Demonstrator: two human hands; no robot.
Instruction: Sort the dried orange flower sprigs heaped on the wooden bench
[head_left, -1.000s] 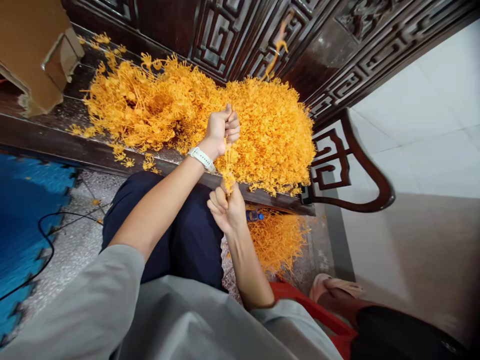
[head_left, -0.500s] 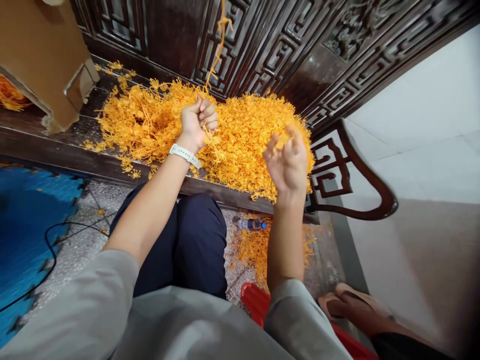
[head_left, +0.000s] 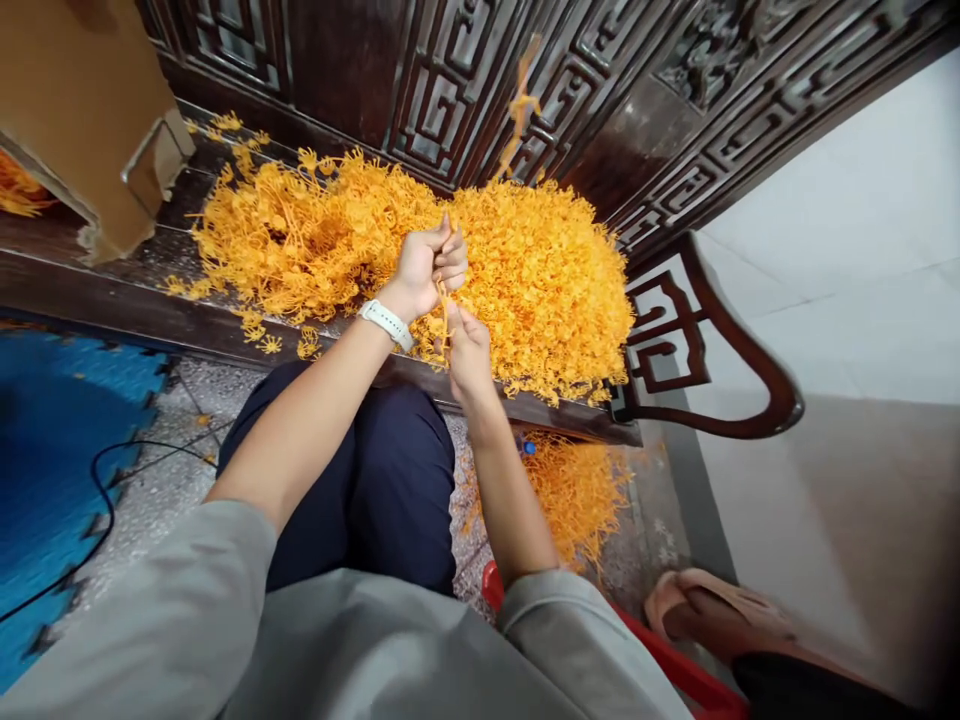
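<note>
My left hand [head_left: 433, 265], with a white watch [head_left: 387, 325] on its wrist, is closed around a thin orange plastic strip [head_left: 517, 115] with short side branches. The strip's upper part sticks up, blurred, to the right above the hand. A short orange length hangs below that fist, and my right hand [head_left: 471, 350] pinches it close beneath the left. Both hands are over the front of a large heap of small orange pronged plastic pieces [head_left: 547, 290]. Looser, longer-stemmed orange pieces [head_left: 277, 230] make up the heap's left side.
The heap lies on a dark wooden bench [head_left: 217, 320] with a carved back [head_left: 345, 80] and curved armrest [head_left: 780, 405]. A torn cardboard box [head_left: 82, 110] stands left. Bare orange strips [head_left: 585, 490] and a blue-capped bottle [head_left: 529, 447] lie on the floor. Another person's foot [head_left: 712, 600] is at right.
My right hand has moved left from over the heap to the strip below my left hand, its fingers closing. My left hand has shifted right and slightly down; the strip now leans right.
</note>
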